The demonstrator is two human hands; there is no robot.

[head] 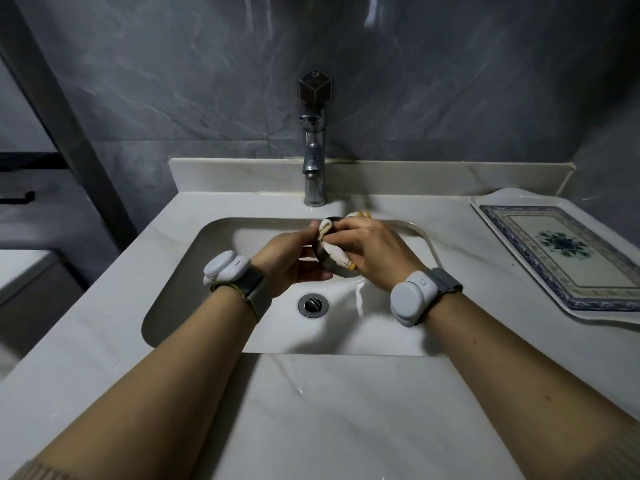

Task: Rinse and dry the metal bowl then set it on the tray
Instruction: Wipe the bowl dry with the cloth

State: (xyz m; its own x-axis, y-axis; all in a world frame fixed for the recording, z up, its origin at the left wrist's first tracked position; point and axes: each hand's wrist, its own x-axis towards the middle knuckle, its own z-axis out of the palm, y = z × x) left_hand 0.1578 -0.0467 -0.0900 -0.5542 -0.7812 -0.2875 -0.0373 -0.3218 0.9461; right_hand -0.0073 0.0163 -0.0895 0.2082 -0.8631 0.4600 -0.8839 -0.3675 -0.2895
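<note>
You are in the drying step, by the look of it: your left hand (287, 259) cups the small metal bowl (327, 249) from the side and below, fingers closed around it, and holds it up over the sink (180, 289), just in front of the chrome faucet (314, 168), from which no water seems to run. Your right hand (372, 252) is closed on a crumpled white cloth (334, 252) with a yellow edge, and presses it against the bowl — most of the bowl is hidden behind the cloth and your fingers, so only a dark strip of rim and a little of its underside show, and you cannot tell from here how wet it is. The patterned tray (568, 258) lies on the countertop (346, 410) to your right, well apart from the bowl, with nothing on it. The next move, I judge, calls for turning the bowl in the left hand so the cloth reaches the inside and the base — then, once it is dry, freeing the right hand or parting the cloth from the bowl, carrying the bowl across the right edge of the basin, and setting it down flat on the tray, upright, without dragging the cloth along
</note>
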